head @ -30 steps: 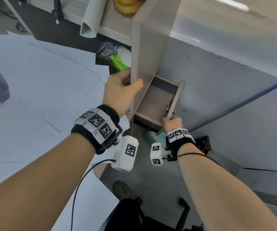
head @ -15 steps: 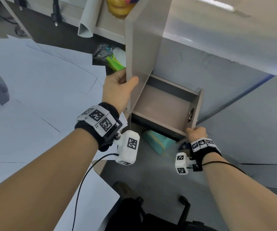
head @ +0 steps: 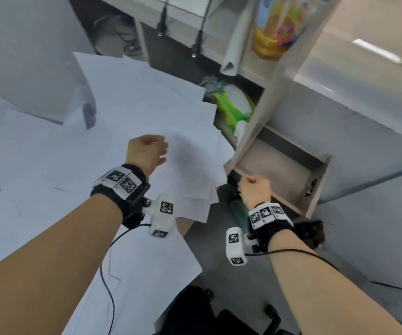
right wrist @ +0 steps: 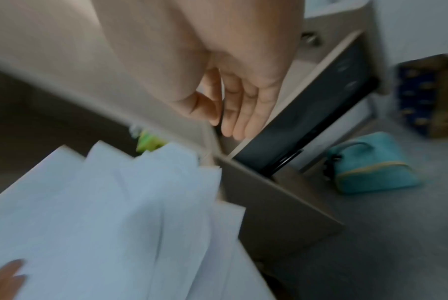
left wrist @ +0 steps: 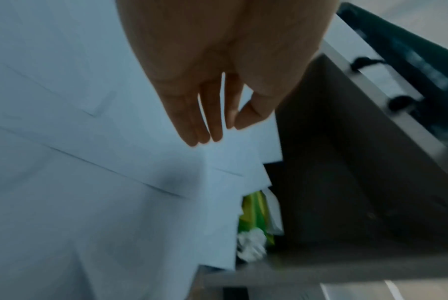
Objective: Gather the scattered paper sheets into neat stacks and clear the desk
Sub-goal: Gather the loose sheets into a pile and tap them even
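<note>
Several white paper sheets [head: 127, 112] lie scattered and overlapping across the desk. A fanned bunch [head: 195, 184] overhangs the desk's right edge. My left hand [head: 155, 151] hovers just above that bunch with fingers straight and relaxed, holding nothing; in the left wrist view its fingertips [left wrist: 204, 138] are near the top sheet [left wrist: 115, 182]. My right hand [head: 253, 183] floats at the near left corner of the pulled-out drawer [head: 280, 175], empty. In the right wrist view its fingers [right wrist: 240, 121] hang loose beside the drawer's dark side [right wrist: 307, 113].
A shelf unit [head: 263, 117] stands at the desk's right end, with a green packet [head: 234, 112] in its cubby and a jar of coloured items [head: 275, 27] above. A teal pouch [right wrist: 371, 164] lies on the floor under the drawer. A black chair [head: 195, 310] is below me.
My left hand let go of the shelf's side panel and moved left over the sheets. My right hand released the drawer front, left pulled out, and moved toward the desk edge.
</note>
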The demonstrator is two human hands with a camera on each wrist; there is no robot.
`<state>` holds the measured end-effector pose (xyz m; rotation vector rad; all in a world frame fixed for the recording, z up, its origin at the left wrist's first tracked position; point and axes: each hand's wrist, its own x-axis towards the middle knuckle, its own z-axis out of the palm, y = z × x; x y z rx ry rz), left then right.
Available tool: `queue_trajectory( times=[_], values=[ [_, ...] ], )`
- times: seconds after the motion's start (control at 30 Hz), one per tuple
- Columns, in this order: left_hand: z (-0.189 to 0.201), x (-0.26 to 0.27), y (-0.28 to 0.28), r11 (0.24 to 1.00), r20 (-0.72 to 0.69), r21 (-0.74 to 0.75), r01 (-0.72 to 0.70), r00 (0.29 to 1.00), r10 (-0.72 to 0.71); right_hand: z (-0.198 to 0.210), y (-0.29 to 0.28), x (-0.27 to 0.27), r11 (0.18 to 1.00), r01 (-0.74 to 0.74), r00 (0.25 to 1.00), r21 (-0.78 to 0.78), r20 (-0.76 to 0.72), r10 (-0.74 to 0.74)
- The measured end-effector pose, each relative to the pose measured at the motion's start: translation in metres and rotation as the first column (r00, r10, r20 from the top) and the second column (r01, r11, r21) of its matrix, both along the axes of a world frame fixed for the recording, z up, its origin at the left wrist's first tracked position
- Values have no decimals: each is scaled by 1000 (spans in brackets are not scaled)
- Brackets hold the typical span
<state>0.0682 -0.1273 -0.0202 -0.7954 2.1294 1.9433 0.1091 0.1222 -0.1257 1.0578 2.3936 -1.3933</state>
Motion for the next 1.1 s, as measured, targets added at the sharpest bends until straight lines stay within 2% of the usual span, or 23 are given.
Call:
queue_trajectory(
  times=[0.07,0.17,0.27,0.37,0.43,0.5,0.6,0.7,0.8,0.87,0.97,1.1],
  values=[
    [-19,11,-36,973,69,-213,-89,992,106,23,-41,-14,981,-189,980,49,-44,191],
    [-41,30,-73,847,159,-529,-56,974,164,36,-79,-40,914,-371,921,161,-59,384],
    [-60,41,-97,767,195,-642,-18,963,187,37,-100,-68,819,-473,858,326,-42,512],
    [-75,41,-108,767,286,-640,54,943,172,42,-107,-106,785,-365,885,501,-75,459],
    [-81,39,-109,785,337,-614,81,926,168,39,-104,-132,850,-312,929,425,-51,367],
    [-85,36,-108,805,372,-587,93,913,165,35,-98,-150,925,-262,959,274,-34,281],
    [-91,34,-106,829,388,-554,72,904,181,44,-93,-159,938,-278,959,209,-4,285],
    [-93,33,-107,829,394,-556,53,895,207,50,-86,-166,894,-403,915,194,87,394],
    [-94,33,-110,832,401,-553,44,889,219,60,-83,-166,844,-518,855,136,70,513],
    [-94,34,-112,836,400,-547,42,890,218,65,-83,-162,781,-607,794,148,83,602],
    [-93,35,-118,840,393,-541,39,895,211,69,-91,-151,685,-689,720,238,113,685],
    [-84,43,-124,872,372,-488,22,910,185,94,-106,-132,609,-680,685,408,58,727]
  ],
)
